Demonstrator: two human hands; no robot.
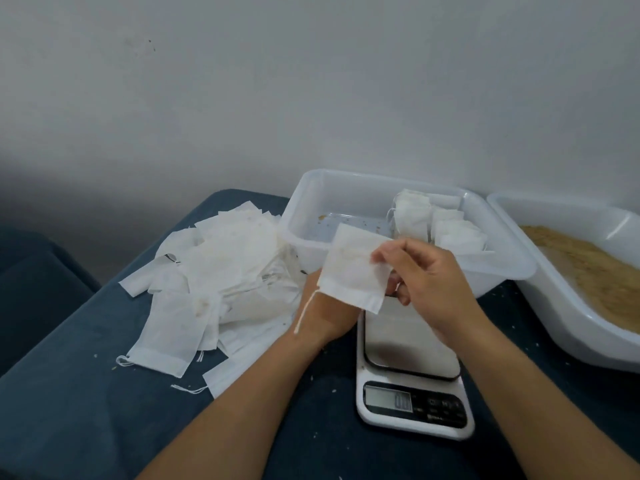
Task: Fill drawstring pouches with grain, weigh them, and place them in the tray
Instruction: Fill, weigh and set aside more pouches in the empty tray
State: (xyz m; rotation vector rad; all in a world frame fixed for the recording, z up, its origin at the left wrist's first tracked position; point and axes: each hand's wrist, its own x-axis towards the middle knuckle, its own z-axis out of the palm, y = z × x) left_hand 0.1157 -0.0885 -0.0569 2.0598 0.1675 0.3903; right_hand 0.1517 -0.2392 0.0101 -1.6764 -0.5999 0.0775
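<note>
Surface: I'm seeing a dark blue table (69,393), white wall behind.
Right hand (426,282): pinching an empty drawstring pouch (353,268) above the scale (412,368).
Left hand (329,306): mostly hidden behind the pouch; I can't tell its grip.

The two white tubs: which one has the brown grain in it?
The tub at the far right holds the brown grain. The other tub, in the middle behind the scale, holds white pouches.

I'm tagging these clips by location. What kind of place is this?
Probably a home workspace, not a factory: a cloth-covered surface against a bare wall, with a small kitchen scale.
</note>
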